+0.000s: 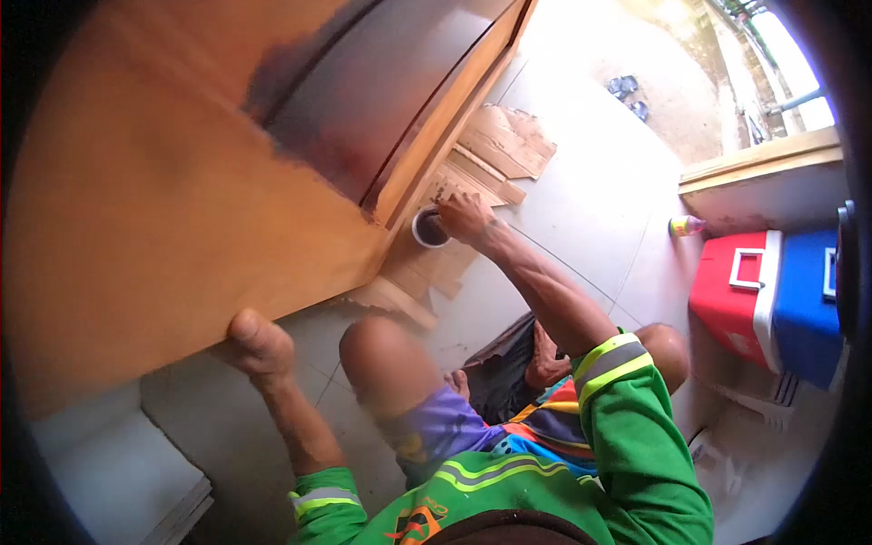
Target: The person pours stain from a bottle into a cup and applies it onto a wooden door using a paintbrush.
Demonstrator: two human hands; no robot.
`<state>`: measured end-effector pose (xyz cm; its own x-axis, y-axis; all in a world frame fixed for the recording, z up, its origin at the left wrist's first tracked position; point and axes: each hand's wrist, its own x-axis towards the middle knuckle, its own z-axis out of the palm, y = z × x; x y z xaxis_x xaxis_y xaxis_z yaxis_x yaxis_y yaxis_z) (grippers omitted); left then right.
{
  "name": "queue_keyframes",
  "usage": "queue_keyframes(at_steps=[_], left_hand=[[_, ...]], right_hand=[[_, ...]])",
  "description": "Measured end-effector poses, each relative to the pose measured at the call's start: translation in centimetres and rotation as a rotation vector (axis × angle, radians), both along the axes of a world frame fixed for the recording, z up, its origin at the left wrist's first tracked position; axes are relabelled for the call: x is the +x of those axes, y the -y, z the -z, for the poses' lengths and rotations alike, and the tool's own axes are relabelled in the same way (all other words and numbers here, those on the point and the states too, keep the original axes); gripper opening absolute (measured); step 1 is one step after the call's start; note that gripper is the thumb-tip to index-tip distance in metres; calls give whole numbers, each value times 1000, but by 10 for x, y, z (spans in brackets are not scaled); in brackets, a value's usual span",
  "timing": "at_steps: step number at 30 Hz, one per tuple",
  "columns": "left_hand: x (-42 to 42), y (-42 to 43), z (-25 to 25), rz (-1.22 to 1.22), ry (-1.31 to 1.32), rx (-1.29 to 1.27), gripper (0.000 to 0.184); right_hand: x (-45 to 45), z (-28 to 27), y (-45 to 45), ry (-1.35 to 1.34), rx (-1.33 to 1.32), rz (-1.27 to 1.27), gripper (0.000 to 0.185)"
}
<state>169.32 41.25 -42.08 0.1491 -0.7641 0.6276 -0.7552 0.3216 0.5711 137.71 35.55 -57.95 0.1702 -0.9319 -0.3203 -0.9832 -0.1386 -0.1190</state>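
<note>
A wooden door (200, 245) with an orange-brown finish fills the upper left, and part of its panel (336, 100) is coated a darker reddish brown. My left hand (259, 345) grips the door's edge, thumb on the near face and fingers hidden behind. At a white cup (429, 229) of dark brown liquid, my right hand (466, 220) is closed with its fingertips at the rim. What those fingers hold, if anything, is too hidden to make out. Under and around the cup lie flattened cardboard pieces (495, 145).
A red cooler (727, 291) and a blue cooler (808, 291) stand at the right, with a small pink-capped bottle (686, 225) beside them. Dark footwear (625, 88) lies beyond the bright doorway. My bent knees are close below the door, over a tiled floor (581, 236).
</note>
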Motion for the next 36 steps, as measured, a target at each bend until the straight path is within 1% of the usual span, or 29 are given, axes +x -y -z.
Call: queue_keyframes(at_steps=[3,4,5,7,8,12,14,17,18,19,20,22,23,25,26,29,31,34,36], left_hand=[[-3,5,-1,-72,29,-161,83],[-6,7,-1,-106,30,-233,80],[6,4,5,-102,12,-183,78],[59,-4,20,-91,-36,-100,73],[79,-9,24,-123,110,-164,69],[149,-39,47,-236,688,-395,55],[141,-37,53,-236,742,-461,55],[67,-12,5,-186,468,-484,65],[42,-6,-5,-190,402,-488,64],[36,-3,-8,-187,342,-448,64],[31,-3,-7,-182,291,-397,63],[38,-7,10,-171,174,-260,62],[43,-10,17,-162,129,-202,61],[48,-14,25,-142,39,-104,60],[46,-15,29,-128,6,-70,60],[41,-16,36,-92,-63,0,59],[37,-18,36,-70,-102,34,59],[31,-22,36,-50,-141,78,59],[29,-23,35,-40,-153,100,59]], right_hand=[[14,18,10,-32,-31,-106,15],[22,18,15,-59,65,-84,15],[27,26,14,-51,62,-122,15],[36,38,17,-44,37,-192,15],[40,42,22,-89,105,-262,16],[39,38,29,-83,117,-457,15],[32,43,32,-81,102,-559,14],[25,26,33,-40,129,-509,12],[20,21,34,-55,116,-548,11],[15,17,34,-71,105,-587,10],[10,14,33,-86,95,-626,10],[0,-11,30,-2,-9,-627,9],[-7,-14,28,40,-67,-635,8],[-21,23,23,160,-161,-598,6],[-26,21,24,181,-17,-560,11],[-45,20,17,369,-129,-471,13],[-55,13,18,406,-88,-437,16],[-71,20,21,435,-21,-400,16],[-81,29,22,517,-71,-416,13]])
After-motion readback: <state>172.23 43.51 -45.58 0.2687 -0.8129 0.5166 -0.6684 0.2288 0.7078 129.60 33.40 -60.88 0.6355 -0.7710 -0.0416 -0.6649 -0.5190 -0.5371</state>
